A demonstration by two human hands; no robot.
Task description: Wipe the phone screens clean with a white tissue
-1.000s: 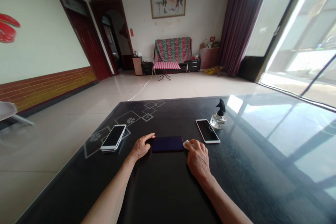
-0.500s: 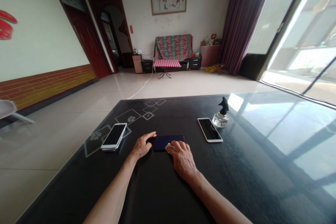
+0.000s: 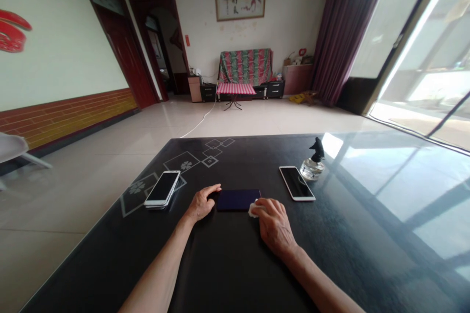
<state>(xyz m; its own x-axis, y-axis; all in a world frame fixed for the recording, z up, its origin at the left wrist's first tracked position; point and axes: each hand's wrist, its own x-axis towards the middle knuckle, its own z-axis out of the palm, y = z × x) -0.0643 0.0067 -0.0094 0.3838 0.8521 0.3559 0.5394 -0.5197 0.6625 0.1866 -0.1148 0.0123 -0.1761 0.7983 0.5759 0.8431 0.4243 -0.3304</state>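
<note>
The right hand [image 3: 276, 222] is pinching tissue [image 3: 253, 209] by a blue phone [image 3: 235, 200]; the left hand [image 3: 200, 205], thumb apart, is resting beside it.

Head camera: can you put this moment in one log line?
left hand: by left end of dark blue phone | right hand: holds white wipe at phone's right end | spray bottle: upright beside white phone

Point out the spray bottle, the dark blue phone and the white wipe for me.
Spray bottle [image 3: 315, 161]: head view, where the black sprayer meets the clear body.
Dark blue phone [image 3: 236, 200]: head view, middle of its flat upper face.
White wipe [image 3: 253, 209]: head view, its exposed part.
</note>
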